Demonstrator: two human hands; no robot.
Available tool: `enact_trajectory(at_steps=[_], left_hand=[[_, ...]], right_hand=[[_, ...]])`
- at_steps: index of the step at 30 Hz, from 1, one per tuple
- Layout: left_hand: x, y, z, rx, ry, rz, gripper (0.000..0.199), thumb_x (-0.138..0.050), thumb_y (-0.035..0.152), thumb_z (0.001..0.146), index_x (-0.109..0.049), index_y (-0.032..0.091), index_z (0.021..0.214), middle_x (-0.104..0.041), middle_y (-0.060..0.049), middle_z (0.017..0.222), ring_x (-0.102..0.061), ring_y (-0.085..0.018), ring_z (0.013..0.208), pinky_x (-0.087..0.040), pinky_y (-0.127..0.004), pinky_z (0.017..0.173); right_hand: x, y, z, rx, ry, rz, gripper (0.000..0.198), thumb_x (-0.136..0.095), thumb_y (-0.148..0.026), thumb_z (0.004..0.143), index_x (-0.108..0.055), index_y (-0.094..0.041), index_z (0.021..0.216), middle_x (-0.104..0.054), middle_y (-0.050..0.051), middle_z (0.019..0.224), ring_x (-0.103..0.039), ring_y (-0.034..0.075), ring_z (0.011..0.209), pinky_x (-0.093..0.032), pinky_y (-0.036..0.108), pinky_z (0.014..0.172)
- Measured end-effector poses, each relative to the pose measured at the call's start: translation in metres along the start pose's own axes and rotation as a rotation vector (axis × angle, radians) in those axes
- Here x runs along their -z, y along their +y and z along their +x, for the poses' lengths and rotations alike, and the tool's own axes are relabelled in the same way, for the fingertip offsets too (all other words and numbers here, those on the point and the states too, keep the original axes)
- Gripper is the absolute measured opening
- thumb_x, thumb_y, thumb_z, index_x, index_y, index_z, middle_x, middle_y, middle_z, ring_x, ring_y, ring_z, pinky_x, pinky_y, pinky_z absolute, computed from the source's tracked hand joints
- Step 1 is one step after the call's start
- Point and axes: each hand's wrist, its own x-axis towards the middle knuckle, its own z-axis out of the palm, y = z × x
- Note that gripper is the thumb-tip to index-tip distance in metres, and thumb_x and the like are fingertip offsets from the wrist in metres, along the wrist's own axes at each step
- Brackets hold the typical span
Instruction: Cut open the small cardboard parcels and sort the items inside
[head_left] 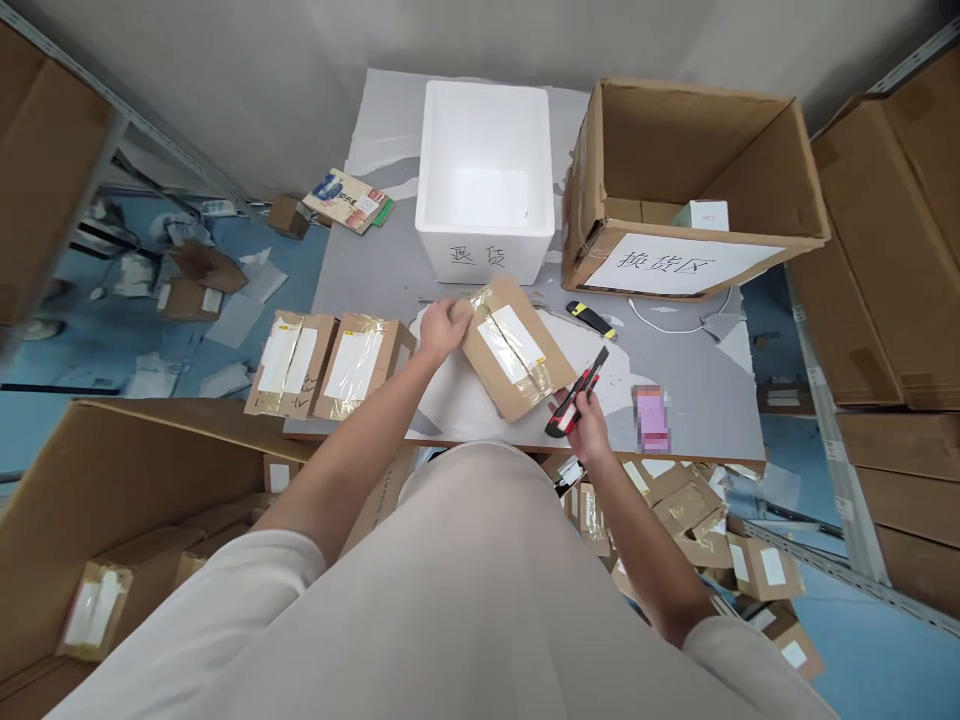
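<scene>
A taped cardboard box (491, 372) with a white label is tilted over the table's front part. My left hand (444, 328) grips its upper left corner, fingers partly hidden behind it. My right hand (589, 422) is closed around a red and black utility knife (564, 412), whose dark blade points up and right. Some right-hand fingers reach close to the box's lower right corner; whether they touch it I cannot tell. Two more taped boxes, one at the far left (270, 398) and one beside it (390, 350), stand left of my left hand.
Behind the held box are a white foam box (484, 250) and a large open carton (581, 240) with a small box inside. A yellow and black cutter (591, 320), a white cable (660, 325) and a pink blurred item (652, 418) lie at right. Parcels (679, 510) crowd below the table.
</scene>
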Motion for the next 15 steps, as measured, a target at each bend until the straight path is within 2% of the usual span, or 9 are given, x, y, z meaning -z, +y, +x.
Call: enact_trajectory(at_steps=[2,5,8,11,13,15], left_hand=[[0.007,-0.013,-0.037,0.017,0.039,0.031,0.049,-0.043,0.045,0.087,-0.061,0.014,0.12,-0.065,-0.015,0.104,-0.059,-0.03,0.102,-0.046,-0.041,0.09],[0.012,-0.028,-0.095,0.056,0.025,0.029,0.046,-0.038,0.048,0.089,-0.067,0.018,0.111,-0.063,-0.01,0.086,-0.062,-0.027,0.088,-0.048,-0.038,0.08],[0.011,-0.032,-0.13,0.135,0.007,-0.01,0.048,-0.04,0.051,0.088,-0.066,0.02,0.113,-0.06,-0.008,0.083,-0.062,-0.024,0.083,-0.049,-0.036,0.079],[0.01,-0.028,-0.13,0.11,0.059,-0.03,0.061,-0.046,0.045,0.084,-0.047,0.014,0.137,-0.06,-0.013,0.105,-0.061,-0.026,0.098,-0.048,-0.038,0.088],[0.01,-0.023,-0.116,-0.033,0.082,0.028,0.075,-0.05,0.039,0.08,-0.03,0.011,0.147,-0.05,-0.018,0.13,-0.05,-0.03,0.122,-0.042,-0.041,0.1],[0.01,-0.017,-0.1,-0.233,0.008,0.146,0.081,-0.054,0.04,0.076,-0.027,0.013,0.148,-0.034,-0.019,0.147,-0.029,-0.034,0.14,-0.029,-0.046,0.11]], right_hand=[[-0.002,-0.017,0.026,0.078,-0.01,-0.066,0.043,-0.067,-0.051,0.074,-0.049,-0.03,0.106,-0.068,-0.001,0.1,-0.068,0.018,0.092,-0.057,0.039,0.078],[-0.011,-0.039,0.063,0.164,-0.077,-0.262,0.04,-0.067,-0.05,0.072,-0.052,-0.027,0.1,-0.068,-0.001,0.096,-0.066,0.015,0.089,-0.056,0.034,0.08],[-0.018,-0.053,0.083,0.201,-0.168,-0.435,0.042,-0.066,-0.051,0.072,-0.055,-0.024,0.101,-0.068,0.001,0.099,-0.065,0.015,0.092,-0.054,0.031,0.082],[-0.014,-0.063,0.08,0.216,-0.195,-0.517,0.045,-0.064,-0.053,0.073,-0.054,-0.023,0.106,-0.067,0.003,0.102,-0.065,0.013,0.083,-0.055,0.029,0.073],[-0.003,-0.068,0.065,0.195,-0.178,-0.587,0.051,-0.06,-0.054,0.076,-0.053,-0.021,0.114,-0.066,0.004,0.101,-0.065,0.012,0.068,-0.054,0.027,0.06],[0.009,-0.073,0.047,0.155,-0.183,-0.698,0.06,-0.057,-0.054,0.08,-0.046,-0.021,0.129,-0.065,0.004,0.097,-0.061,0.01,0.055,-0.051,0.026,0.05]])
